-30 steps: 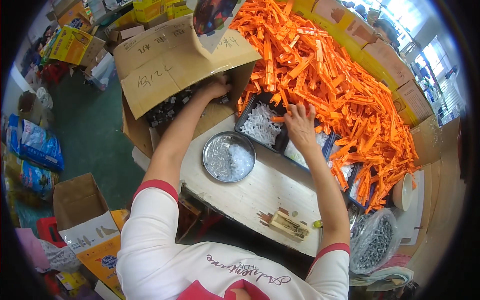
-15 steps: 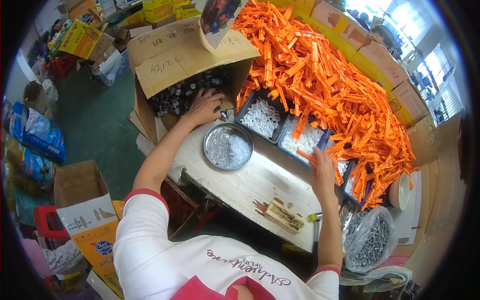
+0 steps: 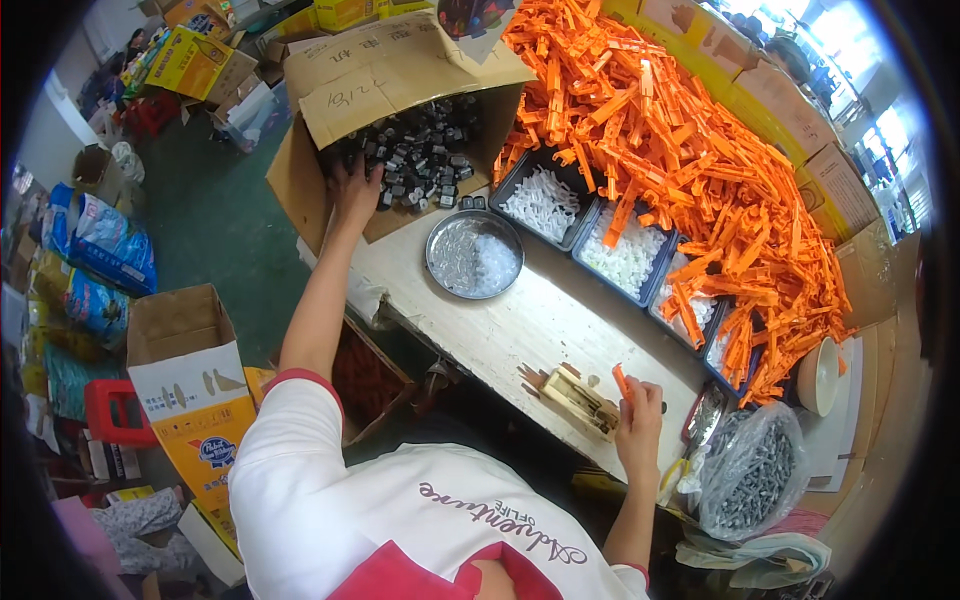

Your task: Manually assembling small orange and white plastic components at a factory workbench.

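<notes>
My left hand reaches into a tilted cardboard box, fingers spread at the left side of a heap of small black and silver motors. Several motors lie at the box's front edge, by a round metal dish with clear and whitish small parts. My right hand pinches a slim orange plastic piece and holds it tilted up, just right of a beige block-shaped fixture on the table. Fingertips of my left hand are partly lost among the motors.
A large pile of orange plastic pieces covers the back right. Along its front stand dark trays with small white parts. A clear bag of grey screws sits at the right, below a pale bowl. Left, an open carton stands on the floor.
My right hand has come nearer, away from the trays to beside the fixture, carrying the orange piece. My left hand has shifted left across the motors. The view has turned slightly.
</notes>
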`<state>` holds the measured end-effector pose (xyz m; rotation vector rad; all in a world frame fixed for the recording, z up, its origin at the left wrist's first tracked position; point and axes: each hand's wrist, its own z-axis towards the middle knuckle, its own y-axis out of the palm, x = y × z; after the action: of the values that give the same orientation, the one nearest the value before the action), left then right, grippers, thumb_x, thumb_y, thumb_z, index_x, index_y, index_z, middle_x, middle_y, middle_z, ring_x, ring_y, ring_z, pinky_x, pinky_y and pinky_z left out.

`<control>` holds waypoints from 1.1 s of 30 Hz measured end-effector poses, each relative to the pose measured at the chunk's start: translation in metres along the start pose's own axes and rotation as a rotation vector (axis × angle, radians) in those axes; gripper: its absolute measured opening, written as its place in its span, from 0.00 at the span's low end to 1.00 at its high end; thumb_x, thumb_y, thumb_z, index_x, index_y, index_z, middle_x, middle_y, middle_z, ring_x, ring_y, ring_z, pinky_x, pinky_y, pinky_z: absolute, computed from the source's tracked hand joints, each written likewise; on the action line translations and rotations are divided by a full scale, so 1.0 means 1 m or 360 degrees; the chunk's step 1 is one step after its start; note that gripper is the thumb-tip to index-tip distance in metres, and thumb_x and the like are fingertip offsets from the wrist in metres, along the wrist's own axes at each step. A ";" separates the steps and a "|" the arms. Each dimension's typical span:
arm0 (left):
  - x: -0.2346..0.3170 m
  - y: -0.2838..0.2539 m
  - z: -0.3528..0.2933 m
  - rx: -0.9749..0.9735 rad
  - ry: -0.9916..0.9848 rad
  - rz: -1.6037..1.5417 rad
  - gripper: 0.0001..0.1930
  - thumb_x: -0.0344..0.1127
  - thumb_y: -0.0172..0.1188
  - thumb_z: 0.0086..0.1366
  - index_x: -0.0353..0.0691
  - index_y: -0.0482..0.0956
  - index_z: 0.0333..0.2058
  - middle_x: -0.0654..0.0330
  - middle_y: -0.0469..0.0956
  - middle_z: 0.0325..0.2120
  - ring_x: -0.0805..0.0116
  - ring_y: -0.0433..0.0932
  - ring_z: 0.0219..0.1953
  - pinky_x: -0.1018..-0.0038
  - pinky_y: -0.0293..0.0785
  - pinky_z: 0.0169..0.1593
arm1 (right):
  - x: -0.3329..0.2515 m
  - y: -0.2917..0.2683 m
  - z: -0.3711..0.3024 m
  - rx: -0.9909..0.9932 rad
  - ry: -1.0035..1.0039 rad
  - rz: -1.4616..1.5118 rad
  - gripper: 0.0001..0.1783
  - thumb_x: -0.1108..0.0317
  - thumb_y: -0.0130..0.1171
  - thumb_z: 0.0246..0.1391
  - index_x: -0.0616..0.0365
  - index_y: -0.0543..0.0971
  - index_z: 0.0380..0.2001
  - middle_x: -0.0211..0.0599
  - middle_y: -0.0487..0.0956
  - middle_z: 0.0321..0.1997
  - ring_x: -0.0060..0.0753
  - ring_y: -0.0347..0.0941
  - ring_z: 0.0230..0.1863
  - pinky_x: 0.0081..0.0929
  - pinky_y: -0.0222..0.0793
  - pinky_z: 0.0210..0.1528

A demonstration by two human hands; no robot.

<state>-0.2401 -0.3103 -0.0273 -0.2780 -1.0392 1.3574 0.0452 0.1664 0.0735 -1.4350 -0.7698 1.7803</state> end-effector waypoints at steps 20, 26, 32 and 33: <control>0.095 -0.036 -0.046 -0.0428 0.0129 0.0259 0.18 0.40 0.57 0.54 0.41 0.76 0.44 0.49 0.72 0.40 0.49 0.67 0.44 0.57 0.63 0.48 | -0.019 0.053 -0.024 -0.0292 -0.0232 -0.0702 0.28 0.66 0.52 0.52 0.59 0.62 0.56 0.40 0.60 0.63 0.39 0.56 0.61 0.53 0.41 0.61; 0.148 -0.004 -0.015 -0.1025 0.0819 -0.0168 0.16 0.26 0.54 0.51 0.49 0.80 0.39 0.59 0.75 0.42 0.50 0.65 0.49 0.56 0.61 0.52 | -0.023 0.061 -0.019 -0.0366 -0.0262 -0.0732 0.31 0.63 0.53 0.51 0.59 0.60 0.58 0.40 0.56 0.65 0.39 0.54 0.63 0.56 0.38 0.62; 0.156 -0.013 -0.012 -0.1478 0.0902 0.0091 0.20 0.22 0.52 0.49 0.50 0.81 0.40 0.57 0.70 0.50 0.51 0.60 0.55 0.51 0.53 0.58 | -0.025 0.062 -0.017 -0.0447 -0.0195 -0.0754 0.34 0.60 0.54 0.51 0.58 0.58 0.60 0.38 0.53 0.67 0.39 0.51 0.65 0.56 0.35 0.63; 0.152 -0.018 -0.013 -0.1436 0.0942 0.0038 0.19 0.22 0.52 0.49 0.47 0.80 0.40 0.57 0.70 0.49 0.49 0.64 0.53 0.54 0.58 0.56 | -0.027 0.063 -0.017 -0.0470 -0.0145 -0.0752 0.35 0.60 0.54 0.51 0.58 0.57 0.60 0.38 0.52 0.67 0.40 0.50 0.65 0.56 0.34 0.63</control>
<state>-0.2391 -0.1756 0.0459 -1.2772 -1.0660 0.6622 0.0553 0.1087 0.0342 -1.2223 -1.3411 1.4126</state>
